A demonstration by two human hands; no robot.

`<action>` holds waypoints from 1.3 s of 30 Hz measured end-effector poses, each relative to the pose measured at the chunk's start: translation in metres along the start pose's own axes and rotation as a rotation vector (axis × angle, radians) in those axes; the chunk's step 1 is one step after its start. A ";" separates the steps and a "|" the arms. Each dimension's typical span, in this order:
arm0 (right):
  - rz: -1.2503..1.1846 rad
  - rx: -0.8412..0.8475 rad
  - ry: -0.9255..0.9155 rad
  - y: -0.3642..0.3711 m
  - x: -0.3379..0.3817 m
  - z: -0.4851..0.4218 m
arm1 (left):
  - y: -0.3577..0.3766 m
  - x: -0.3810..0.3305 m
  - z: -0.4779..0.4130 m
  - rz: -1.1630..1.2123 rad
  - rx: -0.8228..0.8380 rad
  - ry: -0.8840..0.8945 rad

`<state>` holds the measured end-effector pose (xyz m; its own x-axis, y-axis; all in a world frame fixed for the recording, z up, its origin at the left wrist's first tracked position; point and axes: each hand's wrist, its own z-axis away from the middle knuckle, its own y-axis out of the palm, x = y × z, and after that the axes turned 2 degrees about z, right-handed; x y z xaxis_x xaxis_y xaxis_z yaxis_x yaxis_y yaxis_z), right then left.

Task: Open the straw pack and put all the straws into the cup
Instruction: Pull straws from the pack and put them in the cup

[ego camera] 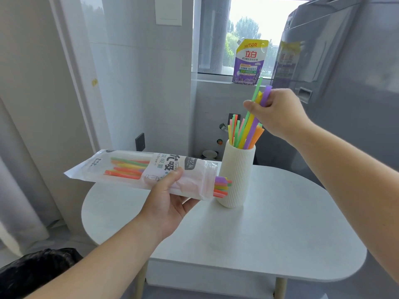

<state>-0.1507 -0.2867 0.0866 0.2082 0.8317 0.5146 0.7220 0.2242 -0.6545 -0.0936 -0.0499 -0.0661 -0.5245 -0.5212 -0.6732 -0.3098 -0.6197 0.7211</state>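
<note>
The right hand (278, 114) is pinching three straws (251, 119) over the ribbed cup (236, 175); the left hand (170, 197) is gripping the opened straw pack (138, 171), whose protruding straws may be slipping out if tilted.

view: head, single | from: worn on the person's head | faces: forward and down over the surface (259, 234) toward the window (254, 24) | range: close, wide-angle

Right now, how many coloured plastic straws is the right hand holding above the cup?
3: a thin green straw, a yellow straw and a wide purple straw, gripped in the right hand, reaching down into the ribbed white cup. Others may be hidden by the hand.
</note>
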 end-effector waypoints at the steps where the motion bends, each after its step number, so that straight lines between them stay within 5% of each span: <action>1: 0.006 0.033 0.024 0.004 -0.003 -0.001 | 0.000 0.000 0.000 -0.002 -0.002 0.000; 11: 0.019 0.114 0.049 0.023 -0.014 0.014 | -0.001 0.000 0.001 -0.004 0.004 -0.001; 18: -0.088 -0.262 -0.066 0.011 -0.005 0.071 | -0.001 0.000 0.000 -0.011 0.004 -0.006; 20: -0.137 -0.179 -0.018 0.018 -0.008 0.098 | 0.000 0.000 0.001 -0.017 0.014 -0.009; 24: -0.411 0.270 0.287 0.039 -0.010 0.136 | 0.002 0.003 0.001 -0.047 0.041 0.003; 27: -0.672 0.403 0.427 0.043 -0.017 0.144 | 0.004 0.005 0.002 -0.079 0.076 0.026; 32: -0.766 0.430 0.411 0.041 -0.022 0.149 | 0.003 0.005 0.003 -0.116 0.088 0.043; 39: -0.576 0.352 0.241 0.043 -0.023 0.152 | 0.004 0.007 0.002 -0.115 0.084 0.032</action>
<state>-0.2248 -0.2186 -0.0374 0.0278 0.4054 0.9137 0.5136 0.7784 -0.3610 -0.0998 -0.0548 -0.0674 -0.4564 -0.4691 -0.7560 -0.4323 -0.6258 0.6493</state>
